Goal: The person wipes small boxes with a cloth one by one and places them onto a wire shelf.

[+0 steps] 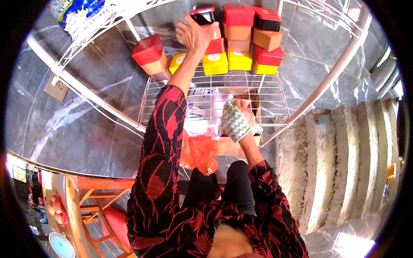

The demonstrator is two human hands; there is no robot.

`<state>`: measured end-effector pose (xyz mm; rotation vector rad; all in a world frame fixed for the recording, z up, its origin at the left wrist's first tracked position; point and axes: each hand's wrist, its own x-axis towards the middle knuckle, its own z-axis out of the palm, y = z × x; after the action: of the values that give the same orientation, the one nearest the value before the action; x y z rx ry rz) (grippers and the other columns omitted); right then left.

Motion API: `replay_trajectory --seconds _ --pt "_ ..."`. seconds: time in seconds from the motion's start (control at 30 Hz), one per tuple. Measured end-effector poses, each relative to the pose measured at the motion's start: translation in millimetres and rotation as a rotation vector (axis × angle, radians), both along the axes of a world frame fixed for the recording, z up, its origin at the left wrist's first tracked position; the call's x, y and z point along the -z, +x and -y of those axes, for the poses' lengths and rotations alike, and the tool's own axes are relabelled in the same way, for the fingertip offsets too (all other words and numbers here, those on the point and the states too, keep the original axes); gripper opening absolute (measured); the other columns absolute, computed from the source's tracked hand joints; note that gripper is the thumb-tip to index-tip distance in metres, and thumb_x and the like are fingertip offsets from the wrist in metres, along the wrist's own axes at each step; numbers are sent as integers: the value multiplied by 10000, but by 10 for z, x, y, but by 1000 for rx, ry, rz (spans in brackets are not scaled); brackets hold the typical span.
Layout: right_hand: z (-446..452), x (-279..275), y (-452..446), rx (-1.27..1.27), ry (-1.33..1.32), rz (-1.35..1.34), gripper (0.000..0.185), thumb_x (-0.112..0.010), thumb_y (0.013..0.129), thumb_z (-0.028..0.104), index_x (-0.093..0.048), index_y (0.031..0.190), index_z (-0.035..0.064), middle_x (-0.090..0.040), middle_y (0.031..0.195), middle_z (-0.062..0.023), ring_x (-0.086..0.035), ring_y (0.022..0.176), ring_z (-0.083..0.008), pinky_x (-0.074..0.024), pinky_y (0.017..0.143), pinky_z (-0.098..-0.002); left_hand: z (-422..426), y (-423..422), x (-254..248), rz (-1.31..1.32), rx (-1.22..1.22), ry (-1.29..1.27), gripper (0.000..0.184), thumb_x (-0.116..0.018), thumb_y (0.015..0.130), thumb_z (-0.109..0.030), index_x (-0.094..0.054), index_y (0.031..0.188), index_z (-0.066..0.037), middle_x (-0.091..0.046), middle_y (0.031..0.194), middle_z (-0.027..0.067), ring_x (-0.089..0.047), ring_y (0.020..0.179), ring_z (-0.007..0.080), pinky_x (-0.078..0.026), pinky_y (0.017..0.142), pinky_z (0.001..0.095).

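Observation:
My left hand [195, 35] reaches up to the stacked boxes at the back of the wire shelf, its fingers spread and its thumb out to the right. It is right at a red box with a dark, shiny front [203, 17] on top of the middle stack; whether it touches the box I cannot tell. A red box [215, 46] and a yellow box [214, 64] sit below in that stack. Lower down, over the shelf's front part, my right hand [245, 112] is closed on a grey-green patterned cloth [235, 121], which hangs down over the wrist.
More red, orange and yellow boxes [238, 17] stand to both sides. White wire shelving [146, 103] with tubular posts [331, 75] surrounds my arms. Beneath are cartons and an orange-red plastic bag [200, 155]. Rough steps [335, 163] rise at right; a wooden chair [103, 206] stands lower left.

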<state>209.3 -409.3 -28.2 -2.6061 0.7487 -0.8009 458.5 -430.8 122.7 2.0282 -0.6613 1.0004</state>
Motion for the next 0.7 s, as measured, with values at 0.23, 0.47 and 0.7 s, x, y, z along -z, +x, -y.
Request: replay_trajectory --seconds 0.23,0.47,0.7 --pt "-9 -64 -14 -11 12 -15 275 -600 733 228 -501 932 65 -553 920 -140 -608 820 -331 -496 692 -427 195 187 -191 -52 -19 148 1017 -722 592 -645 -310 1350 -105 -479 1068 326 -528 978 461 -434 792 542" --pt "22 36 17 1 7 43 282 -628 695 218 -508 907 76 -552 896 -135 -604 799 -332 -500 672 -422 288 227 -177 -122 92 153 819 -771 606 -469 -397 1211 -63 -462 1097 311 -507 976 462 -434 807 509" --pt "53 91 24 -33 -137 -30 231 -595 741 244 -550 921 106 -550 933 -106 -603 838 -299 -515 671 -404 -118 -135 -232 128 254 -165 769 -788 618 -200 -338 1207 7 -438 1067 282 -452 1019 427 -378 894 483"
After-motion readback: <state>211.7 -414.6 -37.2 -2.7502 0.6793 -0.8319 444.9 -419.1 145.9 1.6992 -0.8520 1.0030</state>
